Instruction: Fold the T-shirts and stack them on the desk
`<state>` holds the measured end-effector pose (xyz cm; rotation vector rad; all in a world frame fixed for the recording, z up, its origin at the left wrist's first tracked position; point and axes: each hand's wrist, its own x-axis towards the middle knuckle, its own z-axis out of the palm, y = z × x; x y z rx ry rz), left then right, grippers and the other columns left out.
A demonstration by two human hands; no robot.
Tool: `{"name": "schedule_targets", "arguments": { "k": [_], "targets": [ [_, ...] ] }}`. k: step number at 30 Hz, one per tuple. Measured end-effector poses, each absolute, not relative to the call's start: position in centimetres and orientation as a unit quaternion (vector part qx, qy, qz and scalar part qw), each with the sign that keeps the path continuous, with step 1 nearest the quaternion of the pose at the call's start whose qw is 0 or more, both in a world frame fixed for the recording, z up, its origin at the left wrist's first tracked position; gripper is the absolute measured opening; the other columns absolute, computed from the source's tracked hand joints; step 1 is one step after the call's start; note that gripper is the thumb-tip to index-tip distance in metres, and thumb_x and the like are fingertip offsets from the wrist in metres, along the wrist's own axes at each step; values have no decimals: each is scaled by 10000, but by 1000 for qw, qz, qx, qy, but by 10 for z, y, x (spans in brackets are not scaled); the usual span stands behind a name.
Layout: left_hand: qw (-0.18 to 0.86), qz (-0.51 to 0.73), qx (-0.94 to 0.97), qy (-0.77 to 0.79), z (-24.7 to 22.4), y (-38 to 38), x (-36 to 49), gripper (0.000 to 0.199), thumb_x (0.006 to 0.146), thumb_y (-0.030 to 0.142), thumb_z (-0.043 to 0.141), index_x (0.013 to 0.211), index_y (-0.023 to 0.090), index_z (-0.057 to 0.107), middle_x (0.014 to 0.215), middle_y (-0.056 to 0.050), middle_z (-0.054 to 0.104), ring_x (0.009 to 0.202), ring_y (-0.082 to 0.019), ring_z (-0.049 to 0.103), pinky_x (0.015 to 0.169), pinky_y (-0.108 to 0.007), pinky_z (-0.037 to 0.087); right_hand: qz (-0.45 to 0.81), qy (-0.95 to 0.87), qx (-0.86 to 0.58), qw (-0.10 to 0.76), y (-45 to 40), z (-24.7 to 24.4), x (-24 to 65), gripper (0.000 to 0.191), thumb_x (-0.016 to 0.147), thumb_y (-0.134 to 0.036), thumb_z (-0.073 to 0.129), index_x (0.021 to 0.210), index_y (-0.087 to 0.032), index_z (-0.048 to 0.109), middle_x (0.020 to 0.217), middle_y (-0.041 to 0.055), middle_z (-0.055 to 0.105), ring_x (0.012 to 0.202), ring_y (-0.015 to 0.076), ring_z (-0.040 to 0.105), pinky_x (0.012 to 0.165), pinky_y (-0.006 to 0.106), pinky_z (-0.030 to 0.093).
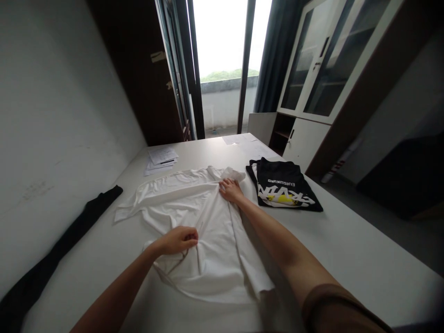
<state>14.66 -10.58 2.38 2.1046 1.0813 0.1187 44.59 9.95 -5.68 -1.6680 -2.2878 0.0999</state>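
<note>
Head view: your left hand pinches the white shirt, right hand presses or pinches it, can't tell which; pull evenly to tension it between them.

White tabletop: hand passage was afforded along its right front, outside the right arm. Right side was obstructed by folded black clothes, near the right hand. Centre was occupied by a spread white garment. Left edge was bordered by a long dark item.
</note>
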Motion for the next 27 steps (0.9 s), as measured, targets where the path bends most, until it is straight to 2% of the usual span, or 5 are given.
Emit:
{"name": "schedule_targets", "arguments": {
  "k": [4, 7, 13, 19, 27],
  "targets": [
    [357, 24, 813, 460, 32, -109, 117, 240, 924, 416, 565, 908, 197, 660, 798, 5, 635, 743, -154, 578, 667, -233, 409, 50, -809, -575, 112, 112, -61, 447, 553, 1017, -504, 420, 1518, -277, 476, 1640, 98, 343, 1516, 330, 252, 1220, 588, 109],
    [269, 21, 819, 506, 30, -113, 99, 218, 896, 426, 600, 922, 219, 665, 802, 6, 634, 740, -168, 578, 690, -251, 421, 55, -811, -574, 99, 119, -62, 448, 591, 1015, -558, 397, 1543, -295, 444, 1658, 89, 311, 1529, 340, 229, 1216, 620, 87],
    [92, 101, 819, 558, 3, -114, 64, 379, 914, 438, 621, 1232, 234, 648, 1227, -101, 634, 1193, -287, 569, 1064, -425, 424, 52, -807, -579, 103, 132, -66, 444, 601, 1015, -578, 371, 1544, -301, 442, 1661, 73, 309, 1526, 331, 236, 1214, 639, 82],
    [36, 155, 793, 588, -33, -94, 40, 472, 963, 415, 560, 1402, 241, 554, 1518, -121, 485, 1397, -297, 438, 1172, -515, 350, 50, -798, -591, 111, 141, -65, 439, 601, 1009, -574, 377, 1536, -296, 455, 1657, 80, 315, 1518, 342, 238, 1206, 647, 103],
    [-7, 197, 781, 593, -46, -94, 34, 507, 988, 329, 458, 1478, 199, 458, 1490, -130, 510, 1408, -284, 432, 1210, -502, 308, 41, -794, -597, 105, 152, -64, 435, 613, 1014, -575, 357, 1550, -287, 424, 1664, 95, 295, 1518, 340, 238, 1205, 631, 103]
  ]
}}
